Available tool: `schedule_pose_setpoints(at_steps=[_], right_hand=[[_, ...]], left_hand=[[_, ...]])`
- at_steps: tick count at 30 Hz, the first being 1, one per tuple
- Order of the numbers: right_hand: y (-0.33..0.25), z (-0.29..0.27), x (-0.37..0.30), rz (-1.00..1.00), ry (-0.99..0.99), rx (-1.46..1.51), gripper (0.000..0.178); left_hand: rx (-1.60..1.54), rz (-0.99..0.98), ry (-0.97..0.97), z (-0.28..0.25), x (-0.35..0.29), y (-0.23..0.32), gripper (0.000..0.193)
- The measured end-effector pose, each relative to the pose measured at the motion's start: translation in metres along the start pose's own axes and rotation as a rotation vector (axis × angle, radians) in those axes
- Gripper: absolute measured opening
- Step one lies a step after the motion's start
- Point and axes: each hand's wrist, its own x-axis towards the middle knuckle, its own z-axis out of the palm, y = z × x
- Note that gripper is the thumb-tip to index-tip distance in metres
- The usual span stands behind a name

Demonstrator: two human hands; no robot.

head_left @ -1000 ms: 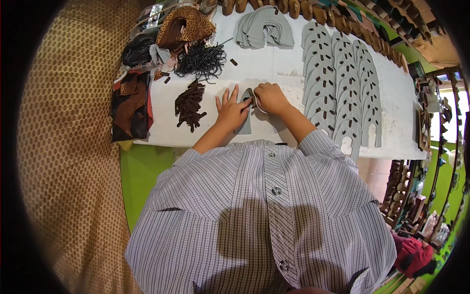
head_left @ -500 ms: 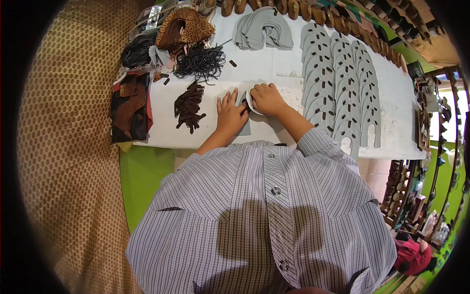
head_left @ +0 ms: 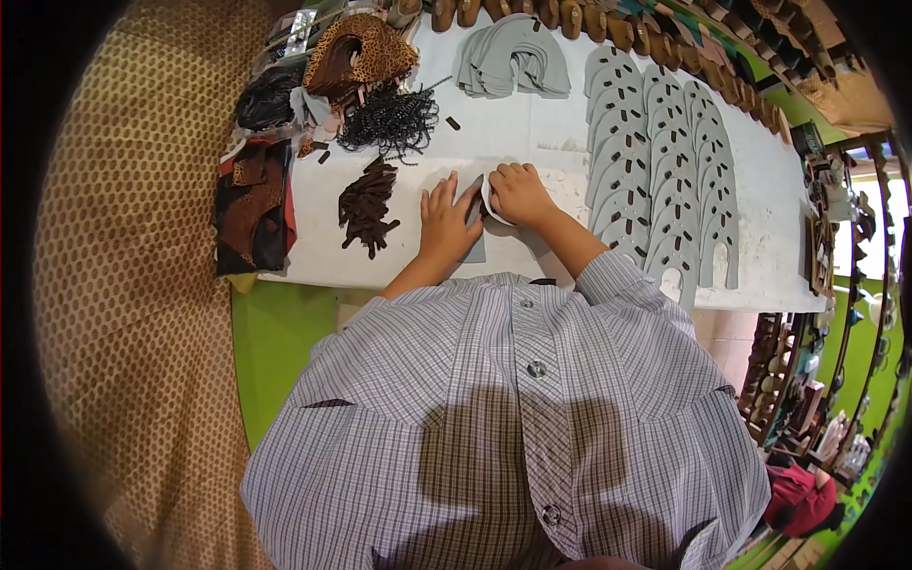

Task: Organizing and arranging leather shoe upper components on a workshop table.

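A grey U-shaped shoe-upper piece (head_left: 474,251) lies on the white table between my hands, with one side folded over to show its pale underside. My left hand (head_left: 444,226) rests flat on the piece, its fingers spread and its thumb beside the fold. Curled around the raised right side of the piece is my right hand (head_left: 519,196), closed on it. Something small and dark shows by the left thumb; the hands partly hide it. Left of my left hand sits a pile of dark brown strips (head_left: 369,204).
Overlapping rows of grey upper pieces (head_left: 622,152) with dark strips on them lie to the right. A stack of grey pieces (head_left: 480,62) is at the back, near brown shoe lasts (head_left: 618,33). Black trim (head_left: 385,119) and leopard-print material (head_left: 385,47) crowd the back left.
The folded side of the grey piece has shifted slightly, with more grey showing near the left fingers. Both hands stay in nearly the same place.
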Motion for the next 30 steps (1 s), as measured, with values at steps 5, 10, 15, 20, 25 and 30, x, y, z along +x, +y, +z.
schedule_pose_setpoints(at_steps=[5, 10, 15, 20, 25, 30], right_hand=[[0.003, -0.001, 0.001, 0.098, -0.019, 0.017, 0.020], [0.006, -0.004, 0.000, 0.186, 0.017, 0.110, 0.016], [0.004, -0.016, -0.004, 0.247, 0.007, 0.332, 0.013], [0.005, -0.015, -0.005, 0.245, -0.047, 0.380, 0.013], [0.006, -0.017, -0.001, 0.279, -0.123, 0.343, 0.013], [0.003, -0.019, 0.005, 0.219, -0.174, 0.211, 0.012]], left_hand=[[0.046, 0.003, -0.002, 0.003, -0.001, -0.002, 0.055], [0.048, -0.003, 0.002, 0.001, 0.000, 0.001, 0.055], [0.054, 0.041, 0.000, -0.005, -0.003, 0.005, 0.042], [0.088, 0.075, -0.008, -0.007, -0.002, 0.008, 0.031], [0.063, 0.072, 0.009, -0.006, -0.002, 0.008, 0.028], [0.083, 0.065, -0.007, -0.005, -0.002, 0.005, 0.027]])
